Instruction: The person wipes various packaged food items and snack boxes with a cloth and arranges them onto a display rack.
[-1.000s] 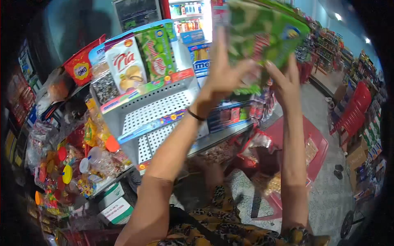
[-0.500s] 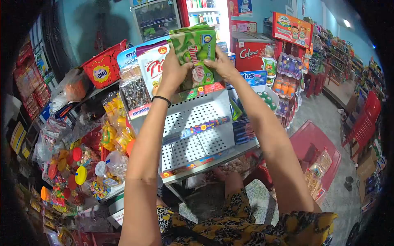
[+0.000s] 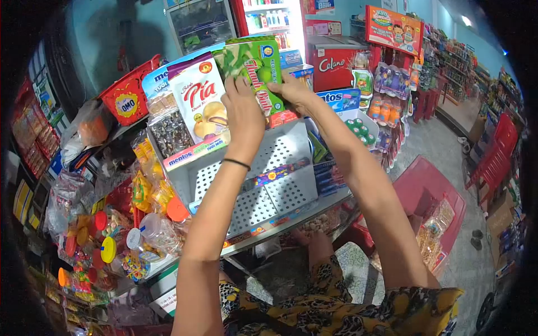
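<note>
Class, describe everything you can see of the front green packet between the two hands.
The green packet looks like glossy, flexible plastic, printed with pale shapes, green fruit-like pictures, reddish "Thanh Bình" lettering and a round blue-and-yellow emblem near its upper right corner. It stands nearly upright, slightly tilted, at the top of the display rack, beside the white Pía packet. The left hand covers its lower left; the right hand's thumb overlaps its right side.

One head-worn camera faces forward and down from above the wearer's black-and-yellow patterned garment [image 3: 342, 305], its wide, round view dark-edged. The bare left hand [image 3: 245, 109], bare right hand [image 3: 294, 92] and light-grey perforated metal rack [image 3: 288, 193] are near; the lit, red-framed upright fridge [image 3: 274, 21] stands farther off, at the top.
</note>
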Action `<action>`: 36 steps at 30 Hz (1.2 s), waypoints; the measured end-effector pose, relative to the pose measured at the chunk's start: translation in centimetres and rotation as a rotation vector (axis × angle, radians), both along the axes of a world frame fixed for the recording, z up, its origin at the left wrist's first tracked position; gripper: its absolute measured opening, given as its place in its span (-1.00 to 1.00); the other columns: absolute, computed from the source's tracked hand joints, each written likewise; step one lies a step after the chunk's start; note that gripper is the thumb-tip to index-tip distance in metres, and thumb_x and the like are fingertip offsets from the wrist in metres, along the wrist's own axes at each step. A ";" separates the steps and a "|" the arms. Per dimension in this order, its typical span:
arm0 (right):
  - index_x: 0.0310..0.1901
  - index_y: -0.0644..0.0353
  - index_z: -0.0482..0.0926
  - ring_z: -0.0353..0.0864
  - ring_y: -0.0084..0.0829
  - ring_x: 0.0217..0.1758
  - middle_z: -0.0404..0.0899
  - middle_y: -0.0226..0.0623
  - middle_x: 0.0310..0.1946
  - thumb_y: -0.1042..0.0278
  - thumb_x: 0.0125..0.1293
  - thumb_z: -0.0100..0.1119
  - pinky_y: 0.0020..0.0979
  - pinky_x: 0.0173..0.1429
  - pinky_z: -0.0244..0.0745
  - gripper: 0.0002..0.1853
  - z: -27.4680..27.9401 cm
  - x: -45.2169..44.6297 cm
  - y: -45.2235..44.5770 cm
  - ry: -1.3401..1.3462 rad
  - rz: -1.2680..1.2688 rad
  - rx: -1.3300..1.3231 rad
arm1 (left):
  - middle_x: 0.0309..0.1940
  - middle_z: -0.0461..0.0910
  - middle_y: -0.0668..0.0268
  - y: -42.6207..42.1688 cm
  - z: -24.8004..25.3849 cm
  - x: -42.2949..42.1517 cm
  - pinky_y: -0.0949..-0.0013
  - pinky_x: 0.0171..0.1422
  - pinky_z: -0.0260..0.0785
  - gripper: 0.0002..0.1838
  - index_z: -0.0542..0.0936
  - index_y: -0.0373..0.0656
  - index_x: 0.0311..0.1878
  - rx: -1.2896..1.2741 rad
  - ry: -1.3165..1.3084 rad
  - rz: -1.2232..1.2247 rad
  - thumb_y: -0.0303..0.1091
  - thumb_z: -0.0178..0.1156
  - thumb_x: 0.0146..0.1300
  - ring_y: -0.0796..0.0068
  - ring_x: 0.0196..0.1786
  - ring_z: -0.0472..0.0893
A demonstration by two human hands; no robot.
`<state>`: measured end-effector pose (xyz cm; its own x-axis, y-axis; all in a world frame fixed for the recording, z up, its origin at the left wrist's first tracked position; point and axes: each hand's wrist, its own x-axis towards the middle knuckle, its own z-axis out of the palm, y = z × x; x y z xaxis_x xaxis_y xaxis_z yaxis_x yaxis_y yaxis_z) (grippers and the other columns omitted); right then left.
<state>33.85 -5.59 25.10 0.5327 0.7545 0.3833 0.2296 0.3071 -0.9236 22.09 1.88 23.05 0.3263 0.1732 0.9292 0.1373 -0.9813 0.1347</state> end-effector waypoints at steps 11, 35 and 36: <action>0.06 0.30 0.37 0.56 -0.47 -0.18 0.55 -0.26 -0.15 0.18 0.33 0.00 -0.43 -0.08 0.48 -0.60 -1.9 2.2 2.8 0.129 0.141 -0.035 | 0.06 0.21 -0.12 0.4 -2.2 -2.1 0.03 0.12 0.13 -0.50 0.31 -0.35 0.09 0.076 -0.078 0.156 -0.55 0.11 0.00 -0.10 0.03 0.28; 0.09 0.33 0.36 0.49 -0.24 -0.06 0.49 -0.05 -0.05 -0.17 0.28 -0.15 -0.31 0.03 0.36 -0.36 -3.0 1.9 3.1 -0.490 -0.399 -0.287 | -0.09 0.35 0.02 4.4 -4.8 -7.6 -0.03 -0.01 0.13 -0.24 0.12 -0.29 0.28 -0.193 0.058 0.461 -0.18 0.19 0.06 0.05 -0.04 0.37; 0.13 0.27 0.33 0.45 -0.05 0.03 0.44 0.06 0.02 -0.18 0.28 -0.18 -0.20 0.10 0.31 -0.35 -3.0 1.0 2.9 -0.589 -0.532 -0.248 | -0.07 0.35 -0.01 4.4 -4.9 -7.8 -0.03 -0.01 0.15 -0.25 0.14 -0.30 0.26 -0.179 0.059 0.440 -0.20 0.19 0.05 0.02 -0.04 0.37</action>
